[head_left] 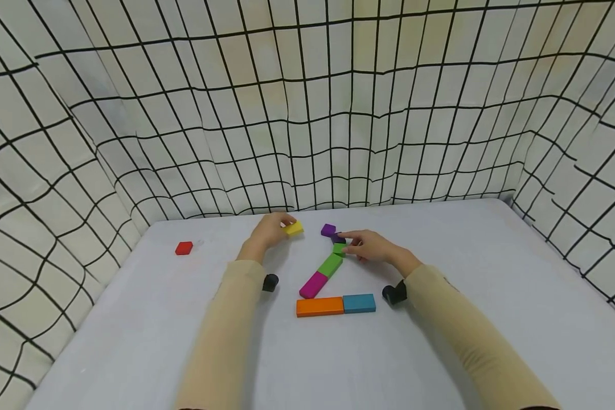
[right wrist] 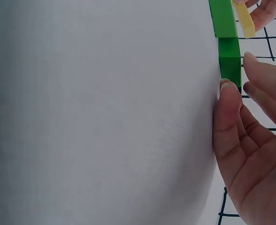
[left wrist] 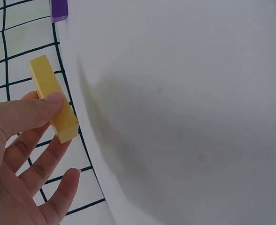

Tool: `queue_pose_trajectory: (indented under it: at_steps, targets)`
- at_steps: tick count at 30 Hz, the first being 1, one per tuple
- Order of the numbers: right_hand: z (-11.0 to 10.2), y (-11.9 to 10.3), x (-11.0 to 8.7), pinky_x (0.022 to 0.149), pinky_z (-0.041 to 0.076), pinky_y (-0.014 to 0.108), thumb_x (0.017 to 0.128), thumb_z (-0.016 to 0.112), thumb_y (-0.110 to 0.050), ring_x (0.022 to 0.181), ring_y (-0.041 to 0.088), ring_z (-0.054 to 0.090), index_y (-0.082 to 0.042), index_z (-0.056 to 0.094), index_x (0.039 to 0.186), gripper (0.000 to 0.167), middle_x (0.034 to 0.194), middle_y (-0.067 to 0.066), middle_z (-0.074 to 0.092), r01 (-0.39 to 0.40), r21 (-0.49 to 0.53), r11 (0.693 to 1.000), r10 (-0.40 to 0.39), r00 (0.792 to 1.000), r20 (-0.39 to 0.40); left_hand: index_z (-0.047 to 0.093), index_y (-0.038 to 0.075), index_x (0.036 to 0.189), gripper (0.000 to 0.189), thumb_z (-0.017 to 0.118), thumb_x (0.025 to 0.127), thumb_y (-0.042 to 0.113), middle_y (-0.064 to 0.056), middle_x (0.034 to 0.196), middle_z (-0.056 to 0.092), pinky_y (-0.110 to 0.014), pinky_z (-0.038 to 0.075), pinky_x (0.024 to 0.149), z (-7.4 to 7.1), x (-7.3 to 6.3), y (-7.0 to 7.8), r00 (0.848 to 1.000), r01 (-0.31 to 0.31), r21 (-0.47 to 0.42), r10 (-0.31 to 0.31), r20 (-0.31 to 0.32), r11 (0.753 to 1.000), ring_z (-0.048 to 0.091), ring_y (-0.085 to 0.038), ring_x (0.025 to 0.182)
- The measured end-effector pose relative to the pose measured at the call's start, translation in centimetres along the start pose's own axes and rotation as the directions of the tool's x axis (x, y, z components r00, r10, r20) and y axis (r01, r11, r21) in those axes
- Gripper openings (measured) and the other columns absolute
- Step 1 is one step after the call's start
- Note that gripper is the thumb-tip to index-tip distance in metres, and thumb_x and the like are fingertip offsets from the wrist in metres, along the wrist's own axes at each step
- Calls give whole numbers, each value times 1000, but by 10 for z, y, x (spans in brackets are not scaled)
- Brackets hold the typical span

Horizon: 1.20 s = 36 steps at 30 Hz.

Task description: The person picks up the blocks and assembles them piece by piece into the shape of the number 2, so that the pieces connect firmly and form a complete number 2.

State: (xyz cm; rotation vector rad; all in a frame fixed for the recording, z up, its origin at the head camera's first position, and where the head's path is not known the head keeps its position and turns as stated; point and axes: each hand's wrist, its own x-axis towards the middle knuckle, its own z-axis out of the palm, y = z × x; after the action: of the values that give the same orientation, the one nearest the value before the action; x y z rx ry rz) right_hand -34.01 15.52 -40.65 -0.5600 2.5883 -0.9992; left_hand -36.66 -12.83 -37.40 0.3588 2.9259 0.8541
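My left hand [head_left: 273,229] pinches a yellow block [left wrist: 53,98] between thumb and fingers, at the far side of the table. My right hand [head_left: 373,247] is at the upper end of a slanting row of blocks. Its extended index finger reaches a dark purple block [head_left: 338,238], and its thumb tip is right at the small green block [right wrist: 229,70]. A second purple block [head_left: 328,230] lies just beyond. Below the small green block, a longer green block [head_left: 330,265] meets a magenta block [head_left: 314,285] end to end.
Nearer to me, an orange block [head_left: 320,307] and a blue block [head_left: 359,303] lie end to end. Alone at the left is a red block [head_left: 184,248]. Black netting [head_left: 307,122] over white sheeting surrounds the white table [head_left: 338,364] at the back and sides.
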Motion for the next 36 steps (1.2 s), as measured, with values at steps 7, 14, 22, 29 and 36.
queue_pose_trajectory:
  at_steps: [7, 14, 22, 29, 36]
  targets:
    - [-3, -1, 2, 71, 50, 27, 103, 64, -20, 70, 18, 58, -12, 47, 154, 55, 105, 12, 63, 3, -39, 999, -2, 1000, 19, 66, 2, 133, 49, 62, 86, -11, -19, 134, 62, -47, 40, 111, 6, 4, 2, 1000, 7, 7, -7, 15, 1000, 52, -35, 129]
    - [-3, -4, 1, 71, 50, 27, 103, 65, -20, 72, 18, 58, -12, 47, 154, 55, 105, 12, 63, -5, -38, 999, 6, 1000, 28, 67, 3, 133, 48, 63, 87, -11, -18, 135, 61, -47, 39, 111, 9, 6, 2, 999, 33, -13, -33, 11, 999, 52, -35, 129]
    - [-4, -5, 0, 71, 49, 27, 103, 65, -20, 72, 18, 58, -13, 48, 154, 55, 103, 11, 62, -11, -40, 999, 13, 999, 34, 68, 7, 133, 48, 62, 88, -10, -15, 137, 61, -47, 40, 110, 16, 12, 5, 998, 57, -8, -57, 12, 998, 53, -33, 127]
    - [-3, -4, 2, 72, 50, 27, 103, 65, -21, 74, 19, 58, -14, 47, 155, 55, 104, 11, 61, -24, -28, 999, 25, 999, 38, 68, 7, 133, 47, 63, 89, -9, -14, 137, 62, -47, 39, 110, 19, 13, 11, 999, 47, 34, -48, 15, 998, 52, -33, 130]
    - [-3, -3, 2, 74, 50, 28, 103, 65, -22, 76, 19, 58, -16, 47, 155, 55, 106, 11, 62, -31, -23, 999, 32, 999, 34, 69, 8, 132, 44, 64, 91, -7, -14, 138, 62, -47, 39, 111, 23, 17, 16, 999, 42, 45, -43, 17, 998, 51, -33, 132]
